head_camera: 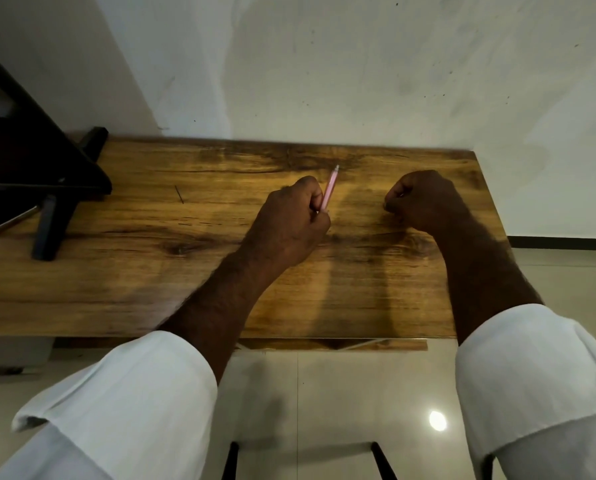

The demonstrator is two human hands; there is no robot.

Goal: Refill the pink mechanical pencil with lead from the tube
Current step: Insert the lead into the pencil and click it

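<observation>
My left hand (291, 220) rests on the wooden table (151, 271) and grips the pink mechanical pencil (329, 188). The pencil points up and away, tilted slightly right, its pale end clear of my fingers. My right hand (421, 200) sits to the right as a closed fist, knuckles toward the wall; whatever it may hold is hidden inside the fingers. The lead tube does not show. A thin dark stick, perhaps a loose lead (179, 194), lies on the table to the left of my left hand.
A black stand (52, 188) with slanted legs occupies the table's left end, with a metallic object (9, 220) beside it. The table's far edge meets a white wall (324, 64). Tiled floor (324, 393) lies below the near edge.
</observation>
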